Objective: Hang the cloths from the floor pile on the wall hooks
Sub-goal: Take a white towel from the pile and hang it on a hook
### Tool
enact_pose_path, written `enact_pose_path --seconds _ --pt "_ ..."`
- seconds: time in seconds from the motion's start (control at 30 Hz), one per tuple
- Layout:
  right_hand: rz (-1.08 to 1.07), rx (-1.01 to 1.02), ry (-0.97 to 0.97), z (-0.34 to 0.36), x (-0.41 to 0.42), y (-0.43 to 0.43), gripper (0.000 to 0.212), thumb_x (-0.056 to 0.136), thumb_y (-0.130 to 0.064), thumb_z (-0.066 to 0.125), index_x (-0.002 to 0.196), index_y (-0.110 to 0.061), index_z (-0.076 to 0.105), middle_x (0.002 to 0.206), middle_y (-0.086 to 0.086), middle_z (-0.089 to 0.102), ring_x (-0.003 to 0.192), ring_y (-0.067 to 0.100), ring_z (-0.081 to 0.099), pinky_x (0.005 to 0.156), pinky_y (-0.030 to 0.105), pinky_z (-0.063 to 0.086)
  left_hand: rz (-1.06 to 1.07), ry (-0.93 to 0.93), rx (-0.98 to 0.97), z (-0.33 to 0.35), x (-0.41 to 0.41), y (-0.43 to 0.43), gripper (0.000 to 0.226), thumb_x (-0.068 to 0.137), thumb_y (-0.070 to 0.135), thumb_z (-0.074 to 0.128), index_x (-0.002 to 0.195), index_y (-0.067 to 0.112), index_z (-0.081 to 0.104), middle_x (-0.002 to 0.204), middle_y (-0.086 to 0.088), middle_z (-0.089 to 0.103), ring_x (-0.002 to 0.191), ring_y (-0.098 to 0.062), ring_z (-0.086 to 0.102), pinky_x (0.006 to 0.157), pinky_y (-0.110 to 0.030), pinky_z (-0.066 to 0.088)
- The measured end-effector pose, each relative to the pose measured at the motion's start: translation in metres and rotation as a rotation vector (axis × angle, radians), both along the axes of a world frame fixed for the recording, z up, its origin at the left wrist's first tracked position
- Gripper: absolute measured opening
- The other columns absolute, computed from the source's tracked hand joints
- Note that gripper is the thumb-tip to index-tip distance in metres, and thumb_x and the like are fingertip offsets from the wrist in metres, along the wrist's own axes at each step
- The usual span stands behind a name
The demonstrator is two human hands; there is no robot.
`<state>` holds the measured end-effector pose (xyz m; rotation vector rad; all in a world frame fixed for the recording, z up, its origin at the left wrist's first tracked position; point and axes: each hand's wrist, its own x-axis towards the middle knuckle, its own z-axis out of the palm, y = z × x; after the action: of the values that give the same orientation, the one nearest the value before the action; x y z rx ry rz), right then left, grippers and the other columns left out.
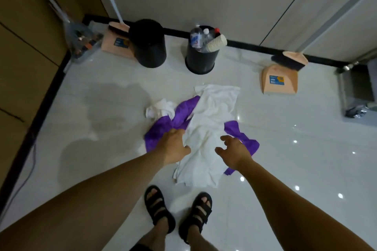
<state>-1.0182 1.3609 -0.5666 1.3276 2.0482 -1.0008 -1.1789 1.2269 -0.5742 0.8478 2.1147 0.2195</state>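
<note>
Feet in black sandals are seen nearest, planted on the glossy white floor just short of the cloth pile. Both bare forearms are stretched down over it. The left hand is laid where the purple cloth meets the long white cloth. Its fingers are bent down into the fabric, but the tips are hidden, so it cannot be told whether anything is pinched. The right hand is held just above the long white cloth, fingers spread and loosely hooked, nothing in it. The pile is on the floor with nothing lifted. The long white cloth is draped across the purple cloth, which shows on both sides of it. A crumpled white cloth lies touching the purple cloth's far edge. Risk judged: the layers overlap, so a pull on one is likely to drag another along. The trailing piece could then drop off partway or be trodden on, the feet being so near. The polished floor probably offers little friction, so the pile may slide rather than separate. Farther off, an upturned black bin and a full black bin holding bottles and paper cups stand near the wall. A peach dustpan is set beside the upturned black bin, and a second dustpan well apart to the right. No wall hooks are in view.
</note>
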Motion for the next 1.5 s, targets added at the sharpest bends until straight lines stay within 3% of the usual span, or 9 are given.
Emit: enact_pose_path --seconds 0.3,0.5,0.63,0.77,0.9,1.03,1.23,1.37,1.5 --pt "-0.223 -0.114 -0.064 -0.299 0.020 0.036 0.065 0.092 -0.036 0.058 0.147 -0.015 0.031 0.146 0.011 0.043 0.129 0.028 0.047 0.106 0.039 0.039 0.021 -0.079 -0.056 -0.275 0.023 0.039 0.063 0.086 0.033 0.062 0.141 0.013 0.039 0.142 -0.012 0.043 0.131 -0.029 0.041 0.107 -0.036 0.036" --pt "-0.390 -0.034 -0.021 -0.423 0.027 0.048 0.074 0.088 -0.035 0.062 0.148 -0.012 0.026 0.148 0.012 0.035 0.130 0.033 0.044 0.105 0.045 0.040 0.022 -0.136 -0.101 -0.378 0.040 0.019 0.061 0.089 0.035 0.057 0.143 0.019 0.035 0.142 -0.007 0.040 0.129 -0.025 0.042 0.105 -0.044 0.039" --pt "-0.352 -0.043 -0.069 -0.442 0.019 0.037 0.025 0.088 -0.021 0.055 0.107 -0.005 0.055 0.113 0.016 0.060 0.106 0.035 0.059 0.088 0.041 0.050 0.047 -0.162 -0.130 -0.392 0.043 0.001 0.062 0.090 0.034 0.058 0.144 0.019 0.033 0.144 -0.006 0.040 0.129 -0.024 0.043 0.105 -0.042 0.039" --pt "-0.366 -0.072 0.103 -0.378 0.001 0.004 0.036 0.086 -0.035 0.063 0.100 -0.004 0.053 0.097 0.013 0.062 0.095 0.036 0.060 0.081 0.041 0.048 0.073 -0.206 -0.143 -0.353 0.038 -0.008 0.074 0.084 0.034 0.066 0.146 0.020 0.029 0.146 -0.005 0.037 0.129 -0.024 0.043 0.104 -0.043 0.041" --pt "-0.638 -0.263 0.432 -0.258 -0.034 -0.007 0.026 0.071 -0.028 0.069 0.086 -0.007 0.064 0.082 0.011 0.070 0.077 0.027 0.068 0.075 0.046 0.057 0.056 -0.375 0.046 -0.257 0.032 0.004 0.104 0.062 0.048 0.081 0.146 0.032 0.021 0.141 0.009 0.039 0.128 -0.012 0.043 0.105 -0.040 0.042" --pt "-0.782 -0.454 0.629 -0.122 -0.081 0.000 0.009 0.076 -0.022 0.068 0.075 -0.013 0.064 0.070 0.005 0.069 0.070 0.022 0.068 0.070 0.039 0.056 0.128 -0.337 0.286 -0.133 0.014 0.022 0.100 0.058 0.057 0.079 0.140 0.033 0.026 0.122 0.035 0.042 0.115 0.011 0.048 0.093 -0.009 0.038" --pt "-0.469 -0.454 0.832 0.084 -0.137 0.014 0.021 0.083 -0.026 0.071 0.090 -0.008 0.061 0.083 0.011 0.064 0.077 0.024 0.062 0.071 0.037 0.056 0.269 -0.034 0.513 0.059 -0.047 0.023 0.052 0.084 0.011 0.062 0.131 0.020 0.043 0.103 0.015 0.054 0.096 -0.010 0.056 0.077 -0.012 0.042" --pt "-0.095 -0.313 0.872 0.189 -0.154 0.010 0.053 0.081 -0.036 0.073 0.129 -0.037 0.051 0.127 -0.009 0.054 0.112 0.011 0.054 0.092 0.031 0.050 0.507 -0.199 0.669 0.187 -0.087 0.006 0.048 0.081 0.018 0.063 0.125 0.024 0.046 0.115 0.001 0.058 0.106 -0.021 0.058 0.082 -0.028 0.052" --pt "0.187 -0.414 0.856 0.270 -0.170 -0.012 0.057 0.075 -0.036 0.080 0.126 -0.030 0.054 0.109 -0.003 0.067 0.094 0.013 0.068 0.073 0.028 0.056 0.550 -0.239 0.807 0.291 -0.114 -0.025 0.057 0.076 0.037 0.066 0.127 0.036 0.042 0.120 0.001 0.055 0.105 -0.021 0.059 0.087 -0.046 0.055"
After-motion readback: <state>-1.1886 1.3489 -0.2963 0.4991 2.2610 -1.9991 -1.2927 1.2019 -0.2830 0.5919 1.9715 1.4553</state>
